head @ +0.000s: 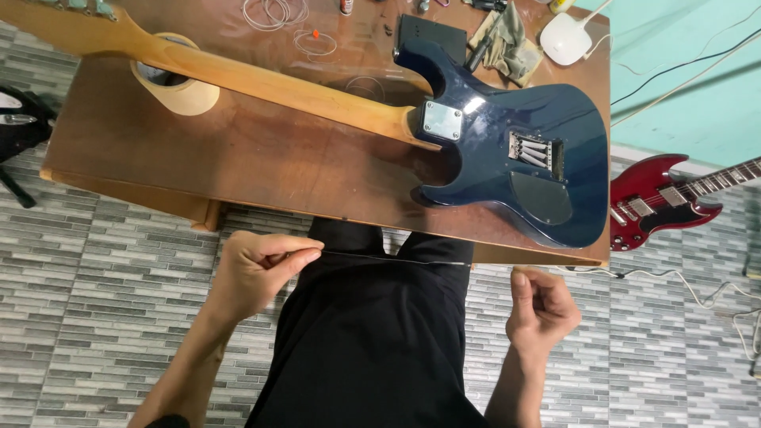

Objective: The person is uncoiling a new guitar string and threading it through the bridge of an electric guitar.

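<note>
A dark blue electric guitar (515,150) lies face down on the brown wooden table (238,158), its pale wooden neck (261,83) running up to the left over a roll of tape (176,89). Below the table edge, my left hand (258,269) pinches one end of a thin guitar string (396,260). The string stretches straight to the right toward my right hand (541,307), which is closed in a fist. Both hands hover over my lap in black trousers.
A red electric guitar (662,202) lies on the tiled floor at the right, with cables near it. Coiled strings (273,12), a cloth (507,36), a white device (567,38) and small tools sit at the table's far edge. A black bag (20,131) is at the left.
</note>
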